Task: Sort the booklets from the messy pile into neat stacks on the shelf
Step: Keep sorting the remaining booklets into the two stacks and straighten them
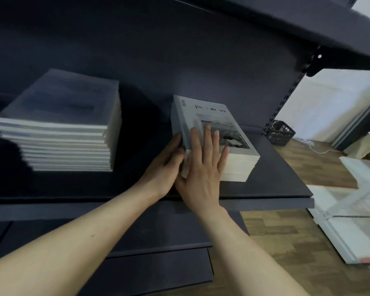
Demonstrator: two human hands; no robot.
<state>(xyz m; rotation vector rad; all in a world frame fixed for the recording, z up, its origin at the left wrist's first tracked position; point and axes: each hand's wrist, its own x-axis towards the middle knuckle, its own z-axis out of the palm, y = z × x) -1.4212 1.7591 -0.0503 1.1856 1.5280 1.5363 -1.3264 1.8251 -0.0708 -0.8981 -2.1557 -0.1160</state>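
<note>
Right hand flat on booklet stack, left hand pressing its side (near shelf front edge); stiff, heavy, slide-prone—hold both sides.

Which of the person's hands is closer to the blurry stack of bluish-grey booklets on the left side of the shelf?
Left. The left hand presses the left side of the white booklet stack, facing the bluish-grey stack; the right hand lies flat on top, farther away.
</note>
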